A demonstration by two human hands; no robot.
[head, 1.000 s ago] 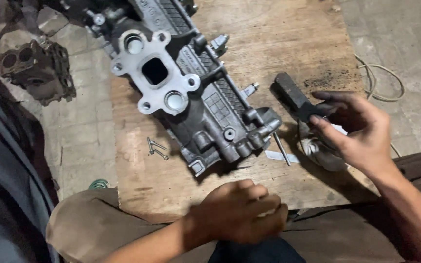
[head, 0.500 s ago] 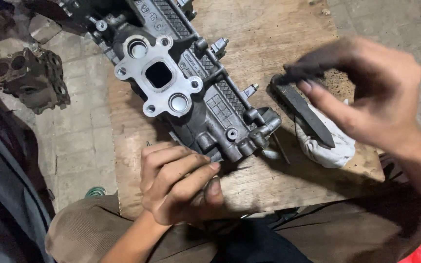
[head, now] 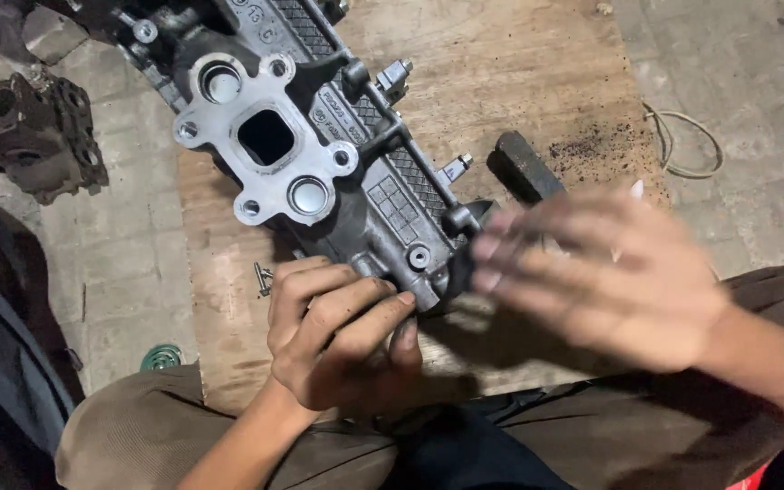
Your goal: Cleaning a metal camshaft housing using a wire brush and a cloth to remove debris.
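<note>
**A:** So what's on the board here? That big grey casting (head: pixel 319 154) looks like rough cast aluminium: ribbed, cross-hatched panels along one side, and a flat machined flange with a square port, two round bores and bolt holes at the lobes.

**B:** Yep, it lies diagonally across the plywood board (head: pixel 519 82), running from the far left corner down toward the middle of the near edge. The plywood is scuffed, with dark gritty specks near its right edge.

**A:** And the hands?

**B:** Left hand (head: pixel 342 340) is at the near edge, fingers curled loosely against the lower end of the casting, fingertips touching the metal. It isn't wrapped around anything, more bracing than gripping. Right hand (head: pixel 605 277) is a motion-blurred smear just beside that same lower end, fingers spread. Can't tell if it's holding something.

**A:** That dark block?

**B:** Black rectangular bar (head: pixel 526 166), matte, lying on the wood toward the right edge, just beyond the right hand. Couple of small screws (head: pixel 263 277) sit near the left edge, beside the left hand. Off the board, a grimy dark engine part (head: pixel 29 136) sits on the concrete floor (head: pixel 737 63).
</note>
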